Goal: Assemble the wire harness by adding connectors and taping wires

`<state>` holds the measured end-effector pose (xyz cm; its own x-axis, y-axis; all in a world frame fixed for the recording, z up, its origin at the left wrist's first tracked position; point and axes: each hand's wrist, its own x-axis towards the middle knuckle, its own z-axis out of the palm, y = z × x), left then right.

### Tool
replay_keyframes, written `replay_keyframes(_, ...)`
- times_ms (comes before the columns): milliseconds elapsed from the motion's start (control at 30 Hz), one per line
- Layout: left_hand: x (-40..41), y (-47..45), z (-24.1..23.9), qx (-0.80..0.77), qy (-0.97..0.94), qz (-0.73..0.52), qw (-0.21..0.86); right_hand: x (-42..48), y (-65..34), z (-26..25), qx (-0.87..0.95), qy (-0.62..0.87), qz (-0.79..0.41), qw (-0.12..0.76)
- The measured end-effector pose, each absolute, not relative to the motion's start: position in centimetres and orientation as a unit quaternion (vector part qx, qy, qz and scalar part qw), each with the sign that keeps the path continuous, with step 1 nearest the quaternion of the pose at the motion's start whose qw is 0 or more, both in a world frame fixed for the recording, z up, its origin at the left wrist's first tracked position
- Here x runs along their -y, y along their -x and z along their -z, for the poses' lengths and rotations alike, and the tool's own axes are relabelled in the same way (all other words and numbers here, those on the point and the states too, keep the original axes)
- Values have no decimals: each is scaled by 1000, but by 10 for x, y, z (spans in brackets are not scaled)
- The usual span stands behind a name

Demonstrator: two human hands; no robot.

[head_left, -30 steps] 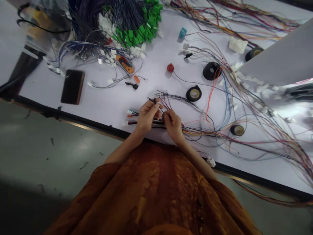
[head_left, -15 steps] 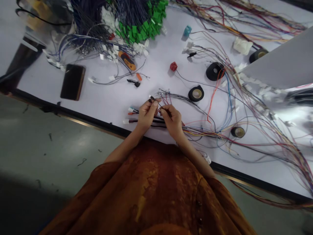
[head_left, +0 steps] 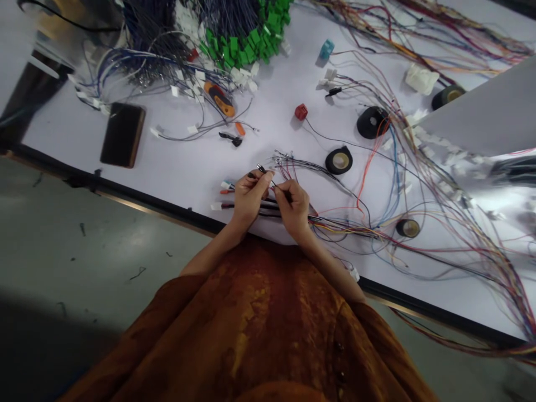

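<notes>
Close to the table's front edge, my left hand (head_left: pixel 250 198) pinches black wires (head_left: pixel 261 168) whose bare metal ends stick out past the thumb. My right hand (head_left: pixel 293 206) is closed on the same dark wires a little further along, thumb against forefinger. A short stretch of wire spans the gap between both hands. Beneath them run dark cables, and a white connector (head_left: pixel 216 206) on one cable lies left of my left hand. Just beyond the hands, a bunch of wires with metal terminals (head_left: pixel 281 158) rests on the table.
Black tape rolls (head_left: pixel 339 161) lie to the right, among a long wire harness (head_left: pixel 469 212). A red connector (head_left: pixel 301 111), an orange-black cutter (head_left: pixel 219 99) and a phone (head_left: pixel 123 135) lie further back and left. Green connectors (head_left: pixel 247 47) are heaped at the back.
The view has shifted slightly. Both hands keep hold of the wires in nearly the same place, with only small finger movement.
</notes>
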<state>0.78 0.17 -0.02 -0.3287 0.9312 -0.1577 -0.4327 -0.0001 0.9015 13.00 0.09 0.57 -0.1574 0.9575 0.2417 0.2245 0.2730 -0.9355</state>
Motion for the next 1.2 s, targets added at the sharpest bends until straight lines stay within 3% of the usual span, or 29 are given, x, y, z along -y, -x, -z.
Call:
replay_keyframes(267, -5, -9, -12, -496, -147, -629, 580, -2, -134, -2, 646, 460, -430, 432)
replay_keyframes(433, 0, 1, -10, -518, -199, -611, 565, -4, -136, -3, 622, 442, -512, 394)
replay_keyframes(867, 11, 47, -25, -527, -335, -515, 587, -8, -150, -10, 671, 438, -466, 375)
replay_keyframes(1200, 20, 36, -20, -551, -374, -563, 489, 0, -146, -7, 680, 436, -453, 378)
